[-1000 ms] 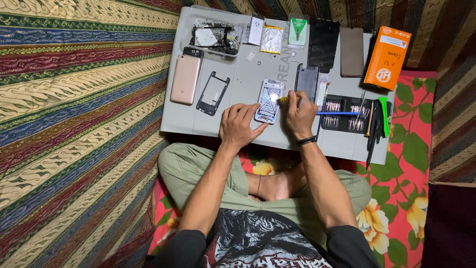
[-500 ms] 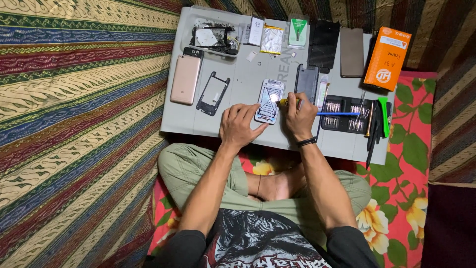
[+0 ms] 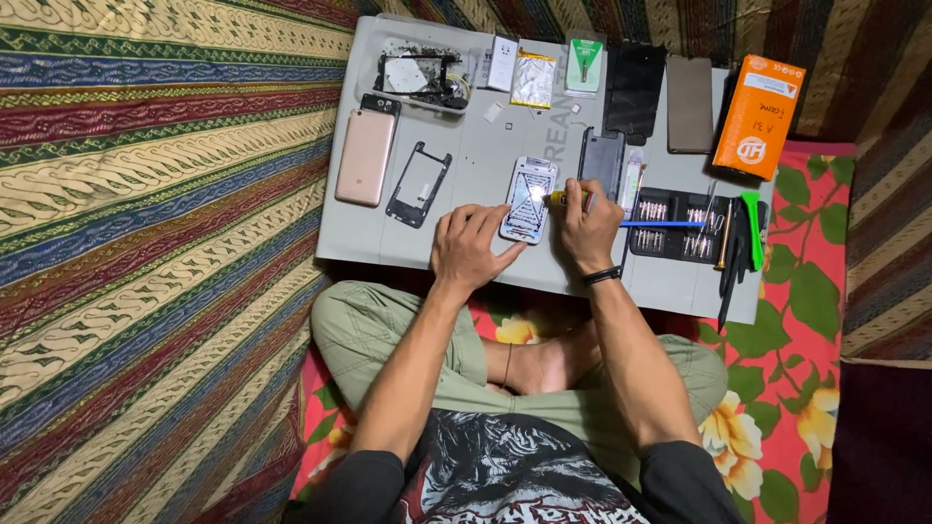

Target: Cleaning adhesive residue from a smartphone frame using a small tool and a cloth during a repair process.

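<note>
An opened white phone body (image 3: 529,197) lies on the grey work mat (image 3: 485,146), with glare on its middle. My left hand (image 3: 470,245) rests on the mat and presses the phone's lower left edge. My right hand (image 3: 583,225) grips a yellow-handled screwdriver (image 3: 563,198) whose tip points at the phone's right side. A black band sits on my right wrist.
On the mat lie a pink-gold back cover (image 3: 365,156), a black phone frame (image 3: 418,183), a dark phone (image 3: 602,161), a bit set (image 3: 680,225), a blue pry tool (image 3: 660,224), a green tool (image 3: 753,228), an orange box (image 3: 758,117), and a tray of parts (image 3: 417,76).
</note>
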